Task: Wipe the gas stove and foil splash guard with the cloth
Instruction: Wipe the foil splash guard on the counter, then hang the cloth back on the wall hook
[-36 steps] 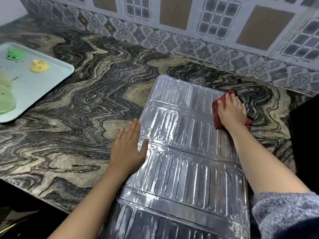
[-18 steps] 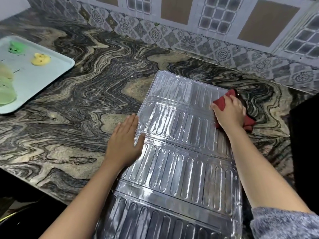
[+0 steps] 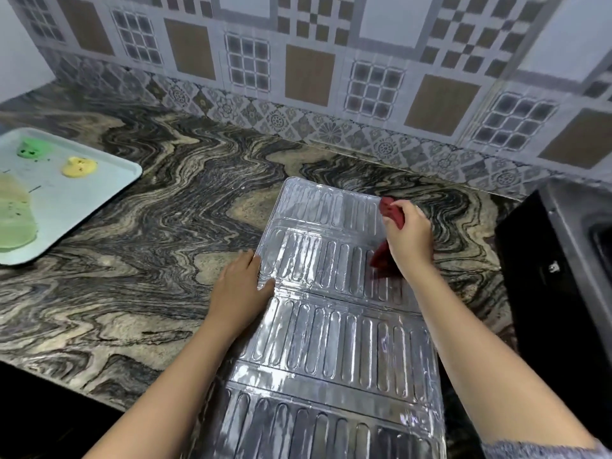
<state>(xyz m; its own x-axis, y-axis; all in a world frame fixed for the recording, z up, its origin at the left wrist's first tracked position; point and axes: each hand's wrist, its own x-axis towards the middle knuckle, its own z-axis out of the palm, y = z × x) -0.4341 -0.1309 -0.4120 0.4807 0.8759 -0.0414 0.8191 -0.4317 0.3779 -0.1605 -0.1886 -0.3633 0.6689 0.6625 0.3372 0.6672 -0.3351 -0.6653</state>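
Observation:
The ribbed foil splash guard (image 3: 331,339) lies flat on the marbled counter, running from the middle towards the near edge. My left hand (image 3: 240,294) rests on its left edge, fingers on the counter and thumb pressing the foil. My right hand (image 3: 409,238) grips the red cloth (image 3: 389,212) at the guard's far right corner; the cloth hangs bunched from the fist, and its lower end (image 3: 381,258) touches the foil. The dark gas stove (image 3: 563,260) stands at the right edge of the view, only partly shown.
A pale blue tray (image 3: 79,200) with green and yellow blobs on it sits at the far left of the counter (image 3: 165,246). A patterned tile wall (image 3: 298,77) backs the counter. The counter's front edge runs below my left forearm.
My right hand went from pressing the cloth flat on the foil to gripping it bunched and raised at the far right corner. My left hand stays on the guard's left edge.

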